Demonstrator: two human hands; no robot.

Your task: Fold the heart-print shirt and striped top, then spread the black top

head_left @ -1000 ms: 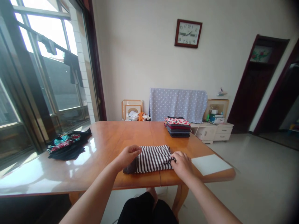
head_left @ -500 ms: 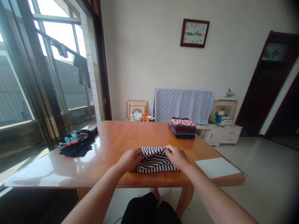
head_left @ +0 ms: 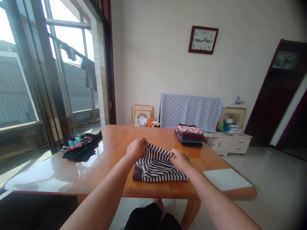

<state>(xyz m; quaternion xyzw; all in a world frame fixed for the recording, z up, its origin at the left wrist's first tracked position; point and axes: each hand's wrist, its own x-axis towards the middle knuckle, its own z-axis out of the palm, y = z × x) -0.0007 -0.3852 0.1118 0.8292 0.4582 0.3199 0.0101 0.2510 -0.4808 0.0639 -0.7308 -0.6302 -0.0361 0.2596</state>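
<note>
A black-and-white striped garment (head_left: 160, 171) lies folded near the front edge of the wooden table (head_left: 134, 134), with a dark band at its left side. My left hand (head_left: 137, 148) pinches the upper left corner of its top layer and holds it raised. The right hand (head_left: 180, 160) grips the same upper edge farther to the right, lower than the left. Between the two hands the edge is stretched in a slanting line. The lower part of the cloth rests on the tabletop, somewhat rumpled. My fingertips are partly hidden by the fabric.
At the table's far right stands a stack of folded clothes (head_left: 189, 135). A crumpled black garment with a coloured pattern (head_left: 80, 145) lies on the left. A white sheet (head_left: 226, 179) lies at the right front corner. Beyond the table is a white cabinet (head_left: 236, 143).
My left hand has lifted its corner of the striped garment up and away, so the top edge now slants. The right hand stays about where it was. The camera view has shifted slightly.
</note>
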